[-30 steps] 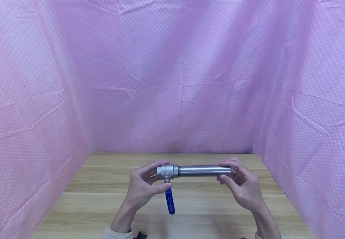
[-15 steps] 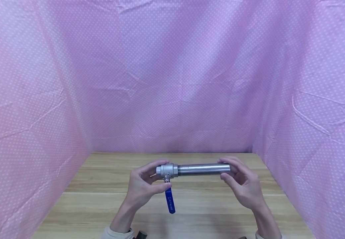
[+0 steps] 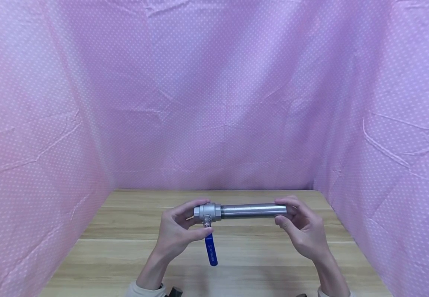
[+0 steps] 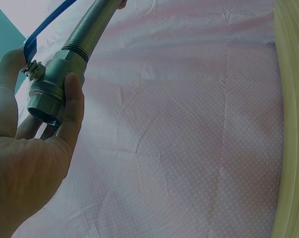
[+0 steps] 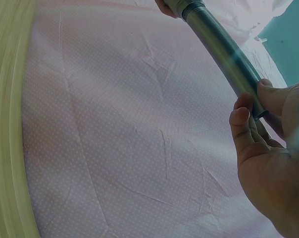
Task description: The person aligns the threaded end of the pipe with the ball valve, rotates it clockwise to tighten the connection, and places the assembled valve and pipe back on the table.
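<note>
A silver ball valve (image 3: pixel 207 212) with a blue lever handle (image 3: pixel 211 250) is held up over the table by my left hand (image 3: pixel 175 231). Its fingers curl behind the valve body and the thumb lies on the handle near the stem. In the left wrist view the valve's hex end (image 4: pixel 45 109) faces the palm, open bore showing. A straight steel pipe (image 3: pixel 251 210) runs from the valve's right end, with a few threads (image 4: pixel 76 48) visible at the joint. My right hand (image 3: pixel 305 231) pinches the pipe's plain far end between thumb and fingers; in the right wrist view the fingertips (image 5: pixel 239 115) wrap that end.
A light wood-grain table (image 3: pixel 125 247) lies beneath both hands. Pink dotted cloth (image 3: pixel 214 103) hangs behind it and along both sides. Dark wrist gear (image 3: pixel 176 292) shows at the lower edge, near the left sleeve (image 3: pixel 145 291).
The pipe's right end has risen slightly, and my right thumb and fingers have shifted their place on it. The left hand and valve stay nearly still.
</note>
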### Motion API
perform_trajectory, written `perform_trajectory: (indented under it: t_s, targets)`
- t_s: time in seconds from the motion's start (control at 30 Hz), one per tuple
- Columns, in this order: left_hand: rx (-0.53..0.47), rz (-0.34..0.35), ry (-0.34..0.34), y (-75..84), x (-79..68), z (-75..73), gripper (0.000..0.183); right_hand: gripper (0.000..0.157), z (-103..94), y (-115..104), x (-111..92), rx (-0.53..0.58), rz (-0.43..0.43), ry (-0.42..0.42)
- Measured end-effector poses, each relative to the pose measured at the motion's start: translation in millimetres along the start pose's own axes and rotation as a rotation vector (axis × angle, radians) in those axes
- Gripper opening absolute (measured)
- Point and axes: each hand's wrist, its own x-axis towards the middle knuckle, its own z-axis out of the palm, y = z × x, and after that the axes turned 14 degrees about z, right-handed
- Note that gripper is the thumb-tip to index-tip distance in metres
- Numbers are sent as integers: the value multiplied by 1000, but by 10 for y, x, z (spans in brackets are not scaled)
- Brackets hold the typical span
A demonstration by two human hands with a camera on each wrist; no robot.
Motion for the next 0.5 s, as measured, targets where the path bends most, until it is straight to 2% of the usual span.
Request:
perform_trajectory:
  t_s: [0.17, 0.37, 0.5]
  targets:
    - [4, 1, -2, -5, 1, 3, 63, 51, -16, -8, 2, -32, 4, 1]
    - [-3, 9, -4, -17, 5, 7, 63, 51, -40, -9, -17, -102, 50, 3]
    - [-15, 11, -6, -22, 8, 8, 64, 47, -56, 14, -17, -88, 38, -15]
